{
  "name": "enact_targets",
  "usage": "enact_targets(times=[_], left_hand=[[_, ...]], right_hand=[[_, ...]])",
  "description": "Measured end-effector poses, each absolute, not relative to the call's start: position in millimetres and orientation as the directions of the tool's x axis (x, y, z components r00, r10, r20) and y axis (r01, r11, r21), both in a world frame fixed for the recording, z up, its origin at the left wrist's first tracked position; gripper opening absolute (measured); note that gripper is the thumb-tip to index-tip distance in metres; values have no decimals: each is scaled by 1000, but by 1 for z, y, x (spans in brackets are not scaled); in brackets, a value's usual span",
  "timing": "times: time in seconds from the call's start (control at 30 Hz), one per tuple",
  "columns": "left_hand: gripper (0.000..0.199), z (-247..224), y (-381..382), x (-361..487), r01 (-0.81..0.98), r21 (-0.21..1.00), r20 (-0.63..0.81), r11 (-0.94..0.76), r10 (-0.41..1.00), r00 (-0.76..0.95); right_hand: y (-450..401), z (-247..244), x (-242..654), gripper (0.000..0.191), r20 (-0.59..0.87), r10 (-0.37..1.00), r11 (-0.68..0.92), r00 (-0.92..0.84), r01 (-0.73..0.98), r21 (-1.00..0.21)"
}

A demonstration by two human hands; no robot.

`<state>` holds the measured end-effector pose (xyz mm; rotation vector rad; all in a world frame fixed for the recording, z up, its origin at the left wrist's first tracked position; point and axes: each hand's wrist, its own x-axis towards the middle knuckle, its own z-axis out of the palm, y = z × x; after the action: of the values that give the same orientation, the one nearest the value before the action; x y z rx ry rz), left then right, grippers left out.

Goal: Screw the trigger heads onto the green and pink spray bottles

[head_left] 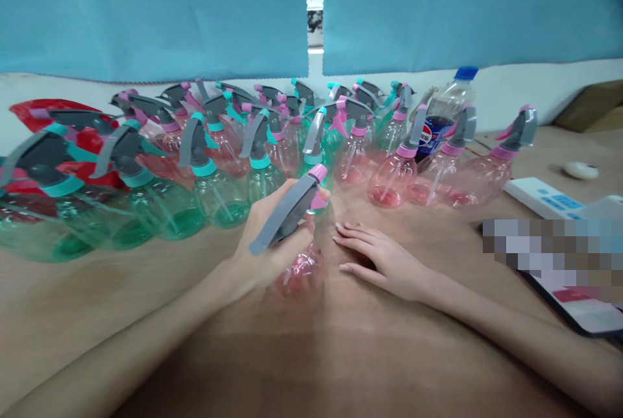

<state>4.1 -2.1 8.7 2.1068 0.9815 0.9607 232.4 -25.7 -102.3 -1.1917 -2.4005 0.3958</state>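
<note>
My left hand (272, 236) is closed round the neck of a pink spray bottle (302, 270), just under its grey trigger head. The head has a pink nozzle that points up and to the right, and the clear pink body shows below my fingers. To the right, my right hand (372, 246) lies flat on the wooden table (311, 366) with fingers stretched out, holding nothing. Behind both hands stand several spray bottles; a green spray bottle (221, 197) with a teal collar is left of my left hand, and a pink spray bottle (389, 178) is beyond my right.
A soda bottle (457, 95) with a blue cap stands behind the pink bottles at right. On the right lie a white device with blue buttons (549, 197), a white mouse (580, 171) and a phone-like slab (591, 315), partly blurred. Red plastic (68, 108) sits at far left.
</note>
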Motion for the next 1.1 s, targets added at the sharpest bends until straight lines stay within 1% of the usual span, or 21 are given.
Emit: enact_targets(times=[0.17,0.57,0.7,0.87,1.1], left_hand=[[42,5,-1,4,360,771,348,-526,821,453],[39,8,-1,6,322,810,327,-489,834,444],[36,10,-2,7,332,809,325,-485,840,435],[39,9,-3,7,323,815,323,-482,839,438],[38,8,-2,7,331,800,343,-500,834,432]], right_hand=[[-26,-102,232,52,269,801,596,-535,667,-447],[-26,-103,233,51,278,799,599,-534,664,-448],[-26,-103,232,53,266,801,596,-536,672,-440],[-26,-102,233,51,279,798,600,-534,662,-449],[-25,-104,233,52,280,795,604,-538,660,-447]])
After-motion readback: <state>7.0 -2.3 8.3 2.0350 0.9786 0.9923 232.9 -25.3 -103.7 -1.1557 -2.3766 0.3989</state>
